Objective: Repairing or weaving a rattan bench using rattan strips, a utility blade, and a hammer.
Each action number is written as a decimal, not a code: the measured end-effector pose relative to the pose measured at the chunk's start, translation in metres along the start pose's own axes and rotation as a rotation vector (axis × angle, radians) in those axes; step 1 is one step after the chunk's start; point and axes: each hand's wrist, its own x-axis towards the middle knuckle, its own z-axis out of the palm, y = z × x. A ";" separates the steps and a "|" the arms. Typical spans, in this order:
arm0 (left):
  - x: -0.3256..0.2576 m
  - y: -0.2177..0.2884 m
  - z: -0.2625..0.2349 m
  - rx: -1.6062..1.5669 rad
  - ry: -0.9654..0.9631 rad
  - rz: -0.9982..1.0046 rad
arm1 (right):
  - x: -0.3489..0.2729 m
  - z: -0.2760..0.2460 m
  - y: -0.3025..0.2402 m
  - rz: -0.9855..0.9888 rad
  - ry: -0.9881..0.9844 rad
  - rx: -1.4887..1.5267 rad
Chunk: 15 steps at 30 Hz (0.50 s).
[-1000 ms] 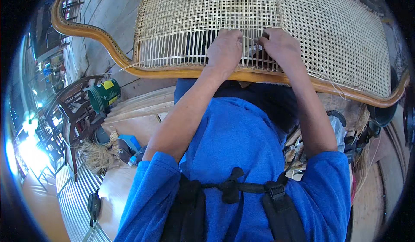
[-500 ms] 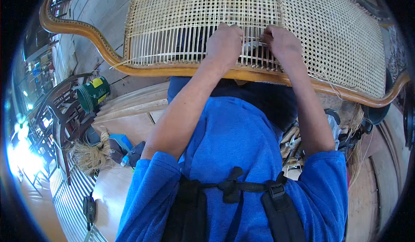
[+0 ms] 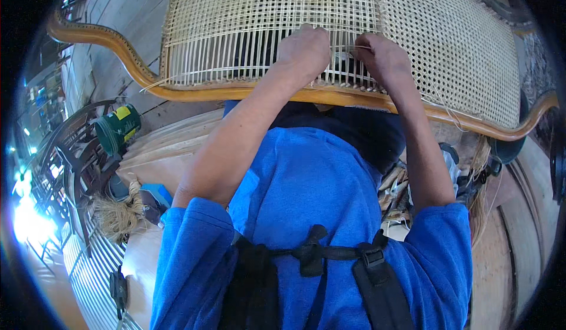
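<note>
A wooden chair frame [image 3: 236, 93] with a curved, honey-coloured edge lies across my front. Pale woven cane [image 3: 200, 12] fills its left panel, where upright strands stay loosely spaced near the front rail. My left hand [image 3: 303, 52] is curled over these strands with its fingertips turned away and hidden, so what it grips is unclear. Just right of it, my right hand [image 3: 386, 62] pinches a thin cane strand [image 3: 364, 47] between thumb and fingers. Dark gaps show through the weave between both hands. The right panel [image 3: 454, 53] bears a dense, finished-looking cane pattern.
To the left lie a green bucket [image 3: 118, 129] on its side, dark chair frames [image 3: 71, 165] and a bundle of pale fibre [image 3: 118, 215]. Wooden boards [image 3: 171, 141] are stacked beside my left arm. Loose strands [image 3: 454, 118] hang over the front rail at right.
The whole view has shifted slightly, with the frame a little higher and further left. My right fingers have closed together on a strand; my left hand stays curled at the weave.
</note>
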 end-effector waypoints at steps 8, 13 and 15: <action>-0.103 -0.145 -0.111 0.488 0.060 -0.254 | 0.037 -0.008 -0.017 -0.225 0.183 0.711; -0.120 -0.085 -0.151 0.213 0.297 -0.120 | 0.027 -0.010 -0.114 -0.399 -0.061 0.765; -0.107 -0.061 -0.128 0.055 0.292 -0.075 | 0.020 -0.040 -0.090 -0.438 -0.019 0.473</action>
